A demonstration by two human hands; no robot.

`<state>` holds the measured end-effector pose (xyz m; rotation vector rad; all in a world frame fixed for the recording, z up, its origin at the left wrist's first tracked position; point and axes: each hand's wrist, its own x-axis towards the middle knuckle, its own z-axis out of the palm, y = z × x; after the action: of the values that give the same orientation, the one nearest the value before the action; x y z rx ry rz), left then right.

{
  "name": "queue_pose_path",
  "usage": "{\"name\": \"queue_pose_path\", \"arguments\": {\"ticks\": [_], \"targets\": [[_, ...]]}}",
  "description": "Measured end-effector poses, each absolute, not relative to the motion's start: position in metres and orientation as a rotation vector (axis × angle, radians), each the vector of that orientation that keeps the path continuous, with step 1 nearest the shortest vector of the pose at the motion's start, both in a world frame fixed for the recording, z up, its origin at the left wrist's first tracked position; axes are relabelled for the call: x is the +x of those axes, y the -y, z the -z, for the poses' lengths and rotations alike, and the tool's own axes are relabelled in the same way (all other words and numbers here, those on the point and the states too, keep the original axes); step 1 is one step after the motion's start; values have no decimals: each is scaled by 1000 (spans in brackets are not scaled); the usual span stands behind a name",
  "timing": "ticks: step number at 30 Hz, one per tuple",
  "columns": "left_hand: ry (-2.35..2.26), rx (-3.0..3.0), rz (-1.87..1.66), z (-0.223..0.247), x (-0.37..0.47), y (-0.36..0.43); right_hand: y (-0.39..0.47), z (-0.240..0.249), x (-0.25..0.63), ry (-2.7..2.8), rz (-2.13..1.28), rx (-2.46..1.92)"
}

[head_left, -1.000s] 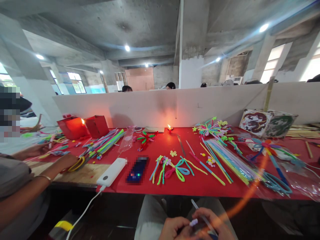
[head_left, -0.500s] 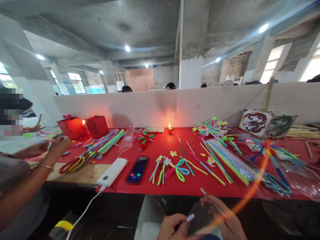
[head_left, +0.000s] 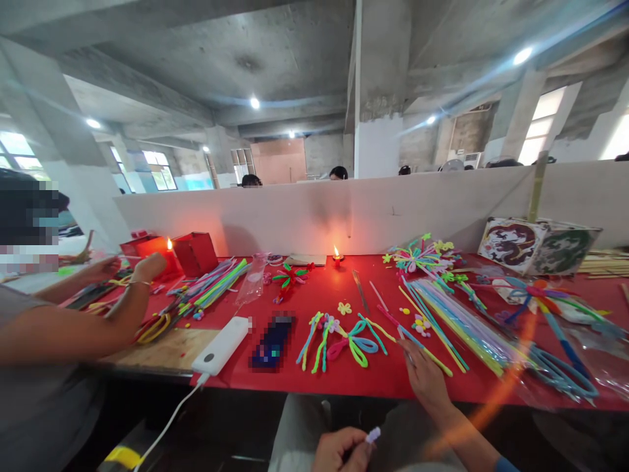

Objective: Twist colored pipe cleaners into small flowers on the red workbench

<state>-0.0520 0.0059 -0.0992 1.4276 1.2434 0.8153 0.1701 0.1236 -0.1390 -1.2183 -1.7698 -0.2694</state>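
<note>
Near the bottom centre, my left hand (head_left: 344,449) pinches a small pale lilac fuzzy piece (head_left: 373,435) over my lap. My right hand (head_left: 426,375) is over the front edge of the red table (head_left: 304,387), its fingers closed on a thin pale stick that points up toward the table top. Just beyond its fingertips lie a pink, blue and yellow fuzzy stem (head_left: 417,341) and small pompoms (head_left: 421,324). Left of it is a bow of looped fuzzy stems (head_left: 354,344) in pink, green and blue.
A small flame burns in a holder (head_left: 337,257) by the white partition (head_left: 285,219). A white power bank (head_left: 222,344) and a phone (head_left: 272,341) lie left of centre. Bundled stems (head_left: 457,321) lie at right. Another person's arm (head_left: 118,321) reaches toward red panels (head_left: 195,254) at left.
My right hand has moved forward from above my lap to the table edge with the thin stick. My left hand stays low. The other person's hands have moved right, toward the left flame.
</note>
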Motion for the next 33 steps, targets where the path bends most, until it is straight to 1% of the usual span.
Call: {"name": "queue_pose_path", "arguments": {"ticks": [6,11,18,33], "targets": [[-1219,1147,-1141,82,-42,-42,-123,145,169,1791,302,-1219],[-995,942,-1291,80,-29,-80,-123,146,168,1827,329,-1255],[-888,918,-1227,94,-32,-101,-124,149,168,1774,383,-1216],[-788,850,-1144,101,-42,-113,-126,153,169,1775,503,-1173]]}}
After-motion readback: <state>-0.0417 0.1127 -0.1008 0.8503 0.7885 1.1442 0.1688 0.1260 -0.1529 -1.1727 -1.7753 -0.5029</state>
